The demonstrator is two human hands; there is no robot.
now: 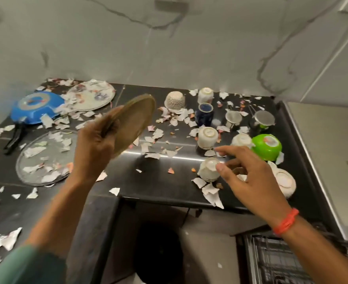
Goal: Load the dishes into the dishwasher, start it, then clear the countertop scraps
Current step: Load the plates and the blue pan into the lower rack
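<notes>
Gripping a tilted brown plate [131,124] by its near edge above the black countertop [165,181], left hand [95,146] curls around the rim, while right hand [249,177], fingers loosely spread, hovers by an upturned white cup [209,169] among paper scraps [212,193].

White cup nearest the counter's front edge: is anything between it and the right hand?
Nothing visible. The right hand hovers open beside the upturned white cup, thumb tip at its rim. Only paper scraps lie around its base, none between fingers and cup.
</notes>
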